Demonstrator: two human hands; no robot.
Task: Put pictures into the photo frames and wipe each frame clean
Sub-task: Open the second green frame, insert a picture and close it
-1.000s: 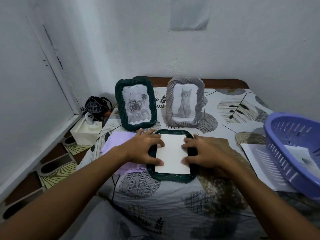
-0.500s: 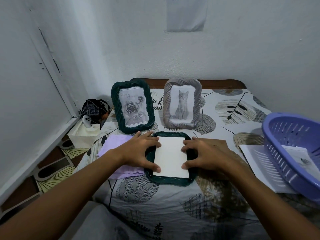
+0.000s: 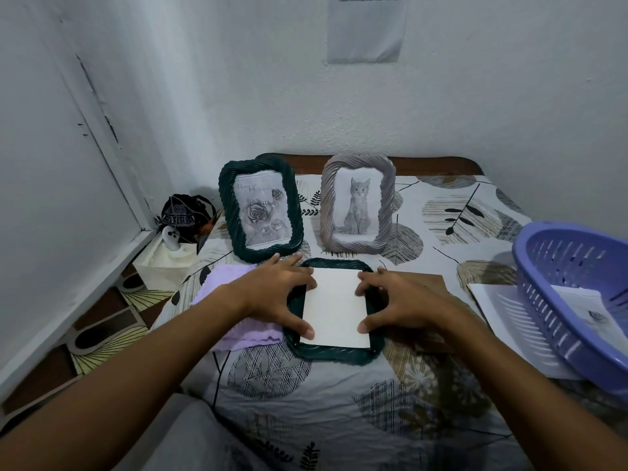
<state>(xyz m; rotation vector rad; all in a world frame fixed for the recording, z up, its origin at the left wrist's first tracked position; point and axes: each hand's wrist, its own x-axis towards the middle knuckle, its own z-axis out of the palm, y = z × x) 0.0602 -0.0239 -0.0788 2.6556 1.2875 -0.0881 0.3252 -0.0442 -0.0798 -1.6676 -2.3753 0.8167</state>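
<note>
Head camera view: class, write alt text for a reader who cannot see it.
Both hands, left hand and right hand, press a white sheet into a dark green frame lying face down on a leaf-patterned cloth. Behind stand a rose picture frame and a kitten picture frame.

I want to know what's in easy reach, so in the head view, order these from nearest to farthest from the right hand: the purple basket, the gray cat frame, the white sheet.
From the right hand:
1. White sheet, touching its fingertips, on its left.
2. Gray cat frame, standing behind, toward the wall.
3. Purple basket, far right at the table edge.
</note>
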